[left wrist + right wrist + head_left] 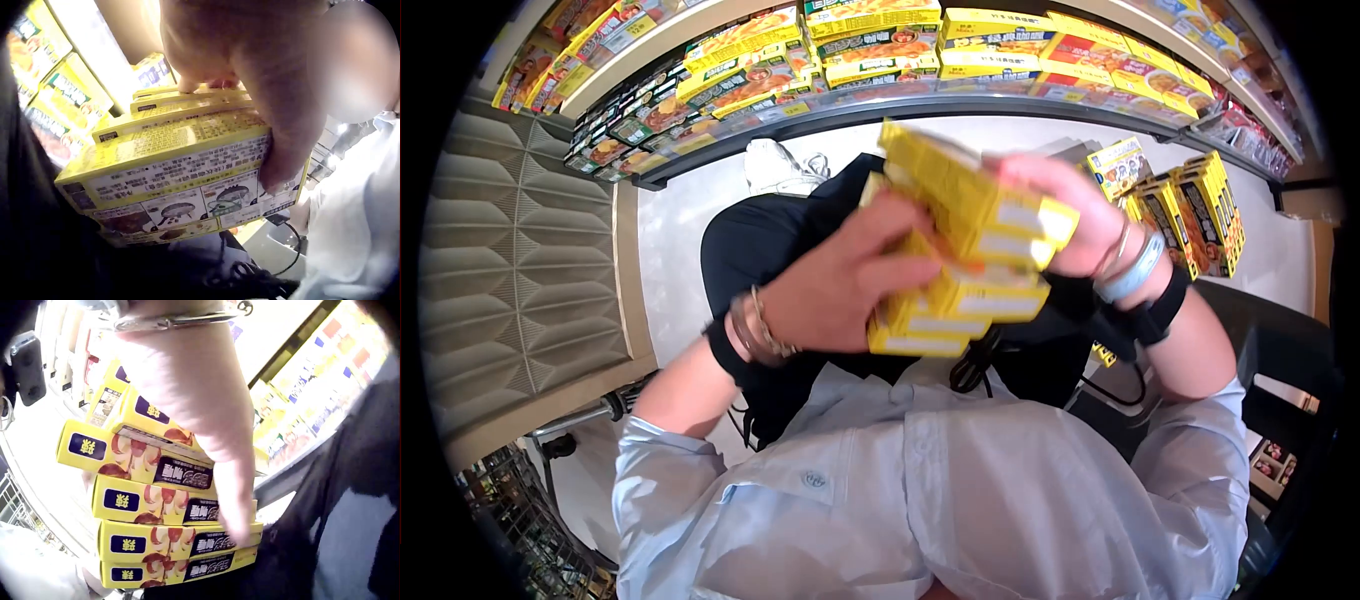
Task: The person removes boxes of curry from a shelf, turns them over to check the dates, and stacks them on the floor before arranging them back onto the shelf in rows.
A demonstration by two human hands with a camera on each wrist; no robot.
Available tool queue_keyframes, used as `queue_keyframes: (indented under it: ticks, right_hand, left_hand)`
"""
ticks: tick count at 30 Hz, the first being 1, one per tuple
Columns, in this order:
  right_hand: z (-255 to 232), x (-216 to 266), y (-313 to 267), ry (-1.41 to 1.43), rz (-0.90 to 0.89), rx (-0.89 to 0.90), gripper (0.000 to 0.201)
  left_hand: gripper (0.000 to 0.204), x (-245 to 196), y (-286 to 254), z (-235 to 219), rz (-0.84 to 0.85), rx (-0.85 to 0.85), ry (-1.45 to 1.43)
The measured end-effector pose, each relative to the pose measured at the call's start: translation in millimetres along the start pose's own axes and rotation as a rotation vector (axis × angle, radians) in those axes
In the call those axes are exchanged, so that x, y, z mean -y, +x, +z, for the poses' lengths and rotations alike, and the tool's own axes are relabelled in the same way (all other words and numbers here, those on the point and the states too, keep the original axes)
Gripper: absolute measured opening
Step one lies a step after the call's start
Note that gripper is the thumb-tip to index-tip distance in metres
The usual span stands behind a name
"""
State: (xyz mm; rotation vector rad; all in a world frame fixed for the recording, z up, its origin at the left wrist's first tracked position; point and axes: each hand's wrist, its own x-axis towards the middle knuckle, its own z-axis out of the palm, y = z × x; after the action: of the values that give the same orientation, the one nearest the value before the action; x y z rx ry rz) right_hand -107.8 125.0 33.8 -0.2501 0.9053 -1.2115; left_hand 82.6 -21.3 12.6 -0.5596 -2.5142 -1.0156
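Note:
Both hands hold a stack of yellow curry boxes (970,300) above the person's lap. The left hand (850,270) grips the stack from the left; in the left wrist view its thumb (275,175) lies over the printed cooking-step side of one box (181,206). On the other side, the right hand (1085,205) grips the upper boxes, and the head view blurs there. Several boxes (122,544) lie layered in the right wrist view, the top ones tilted against those below. One finger of the right hand (194,406) reaches down along their ends.
Ahead is a low shelf (900,108) with rows of boxed food. More yellow boxes (1200,220) stand on the floor at the right. A padded panel (520,270) is at the left, a white shoe (775,165) below the shelf, and a dark cable (972,375) near the lap.

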Motion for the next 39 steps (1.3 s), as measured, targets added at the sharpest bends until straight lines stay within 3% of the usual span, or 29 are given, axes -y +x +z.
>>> queue_keyframes:
  ticks: [2, 6, 8, 10, 11, 14, 18, 21, 24, 26, 30, 34, 36, 37, 39]
  right_hand:
    - [5.5, 40.2, 11.9, -0.098, -0.084, 0.019, 0.039]
    - [-45.1, 101.7, 45.2, -0.192, -0.069, 0.039, 0.052]
    - [-67.3, 110.2, 59.9, -0.214, -0.021, -0.1, 0.056]
    - [-93.9, 105.4, 80.1, -0.125, 0.08, -0.19, 0.052]
    - [-109.0, 100.3, 88.6, -0.089, 0.113, -0.178, 0.049]
    - [-124.2, 91.4, 98.7, -0.029, 0.198, -0.183, 0.044]
    - [-147.5, 86.8, 120.4, 0.051, 0.28, -0.135, 0.04]
    - [-149.7, 87.6, 130.6, 0.0, 0.305, -0.188, 0.039]
    - [-159.8, 90.7, 135.5, -0.071, 0.328, -0.175, 0.037]
    - [-172.5, 94.3, 138.2, -0.089, 0.324, 0.131, 0.037]
    - [-173.4, 93.9, 138.8, -0.139, 0.309, -0.012, 0.039]
    - [-183.3, 89.9, 137.0, -0.04, 0.28, -0.039, 0.04]
    - [-185.9, 86.8, 134.5, 0.008, 0.291, -0.022, 0.04]
    - [-187.9, 84.7, 133.3, 0.053, 0.28, -0.006, 0.041]
    - [-184.7, 83.3, 128.8, 0.094, 0.277, 0.004, 0.041]
  left_hand:
    - [0.07, 26.0, 17.9, -13.6, 0.018, -0.094, -0.003]
    - [0.093, 69.7, 54.6, -13.7, 0.005, -0.24, -0.045]
    - [0.096, 96.8, 62.6, 3.1, 0.005, -0.252, -0.074]
    - [0.093, 115.3, 60.9, 19.3, -0.108, -0.209, -0.109]
    - [0.091, 122.9, 60.0, 29.4, -0.147, -0.2, -0.26]
    - [0.094, 134.2, 55.3, 46.1, -0.305, -0.127, -0.304]
    - [0.096, 159.2, 45.5, 65.4, -0.375, -0.137, -0.327]
    - [0.099, 166.9, 39.9, 71.1, -0.477, -0.151, -0.501]
    - [0.1, 169.4, 36.2, 70.0, -0.415, -0.142, -0.386]
    - [0.102, 178.5, 29.3, 77.4, -0.452, -0.12, -0.376]
    - [0.108, 189.3, 19.5, 85.5, -0.541, -0.049, -0.46]
    - [0.109, 188.8, 20.0, 78.3, -0.572, -0.034, -0.609]
    - [0.103, 187.9, 27.4, 73.6, -0.765, -0.034, -0.867]
    - [0.103, 186.6, 32.3, 73.0, -0.762, -0.039, -0.871]
    - [0.104, 182.7, 43.1, 72.0, -0.964, -0.193, -1.074]
